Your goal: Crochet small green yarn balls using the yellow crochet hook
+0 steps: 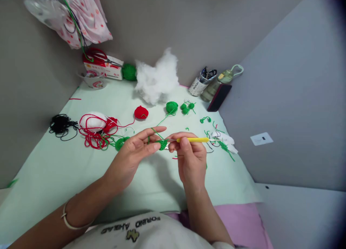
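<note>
Between the thumb and fingers of my left hand [135, 150] is pinched a small green crochet piece [162, 145]. Green yarn passes over that hand's raised index finger and runs back to a green yarn ball [172, 107] on the table. My right hand [191, 159] is closed round a crochet hook [193, 139] with a yellow handle. The hook's thin metal tip points left and meets the top edge of the green piece. Whether a loop sits on the tip is too small to tell.
White stuffing [156, 76] lies at the back, beside another green ball [129, 72]. Left are tangled red yarn [94, 139], a white ball [93, 121] and black yarn [61, 124]. A phone [220, 97], bottle [211, 90] and pen cup [198, 85] stand back right. Scissors [108, 60] rest on a box.
</note>
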Action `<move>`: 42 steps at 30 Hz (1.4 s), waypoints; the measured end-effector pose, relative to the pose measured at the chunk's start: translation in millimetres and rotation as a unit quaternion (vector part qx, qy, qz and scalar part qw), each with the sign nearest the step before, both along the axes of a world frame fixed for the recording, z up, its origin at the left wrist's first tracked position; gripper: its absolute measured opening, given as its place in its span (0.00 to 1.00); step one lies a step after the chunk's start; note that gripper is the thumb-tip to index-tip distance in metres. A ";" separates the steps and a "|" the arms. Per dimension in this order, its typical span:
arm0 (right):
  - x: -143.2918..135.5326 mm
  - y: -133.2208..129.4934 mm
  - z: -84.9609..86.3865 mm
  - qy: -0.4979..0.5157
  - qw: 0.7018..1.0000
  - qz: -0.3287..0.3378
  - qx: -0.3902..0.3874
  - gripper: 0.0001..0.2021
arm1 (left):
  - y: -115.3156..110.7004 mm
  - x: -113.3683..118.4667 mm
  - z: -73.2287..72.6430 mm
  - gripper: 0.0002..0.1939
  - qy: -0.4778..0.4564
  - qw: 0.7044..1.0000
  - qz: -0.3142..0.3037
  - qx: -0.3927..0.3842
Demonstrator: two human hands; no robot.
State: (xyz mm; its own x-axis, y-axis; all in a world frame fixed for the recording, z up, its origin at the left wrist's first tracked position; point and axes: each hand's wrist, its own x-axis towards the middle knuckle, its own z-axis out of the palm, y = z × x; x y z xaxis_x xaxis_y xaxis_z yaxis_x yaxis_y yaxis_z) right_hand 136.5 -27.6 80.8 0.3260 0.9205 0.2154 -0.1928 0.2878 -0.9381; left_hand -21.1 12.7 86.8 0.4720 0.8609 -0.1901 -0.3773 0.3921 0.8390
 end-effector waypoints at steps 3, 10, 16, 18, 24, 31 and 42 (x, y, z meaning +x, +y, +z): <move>4.6 4.3 2.1 0.034 0.999 0.022 -0.006 0.10 | 5.5 -0.9 -3.1 0.16 0.012 1.000 0.000 0.008; 3.9 -2.4 2.8 -0.199 0.978 -0.033 0.056 0.10 | 10.7 -2.3 -4.3 0.17 0.098 0.990 0.041 0.088; -1.2 -1.8 -16.7 -0.515 0.816 -0.157 0.212 0.18 | 9.2 7.5 -3.5 0.23 -0.014 0.999 0.001 -0.040; 0.2 0.5 -15.2 -0.453 0.856 -0.143 0.204 0.16 | 11.9 6.7 -2.9 0.20 -0.054 0.992 -0.035 -0.104; 3.0 8.8 0.4 -0.192 0.976 -0.055 0.084 0.09 | 15.3 2.8 -0.1 0.18 -0.053 0.997 -0.026 -0.053; -2.0 4.6 -17.4 -0.382 0.906 -0.107 0.149 0.18 | 10.2 13.3 -1.6 0.20 -0.025 0.998 0.031 -0.047; 6.9 10.2 -4.4 -0.109 0.993 -0.024 0.029 0.07 | 16.2 8.9 -1.2 0.18 -0.010 1.000 -0.005 -0.019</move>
State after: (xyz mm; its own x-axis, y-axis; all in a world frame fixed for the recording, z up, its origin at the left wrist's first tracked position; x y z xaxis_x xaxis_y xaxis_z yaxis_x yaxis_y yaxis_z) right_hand 143.3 -17.5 76.4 0.3089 0.8891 0.3378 0.0276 0.3467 -0.9376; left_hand -12.2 28.9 85.6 0.4844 0.8487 -0.2124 -0.3895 0.4266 0.8163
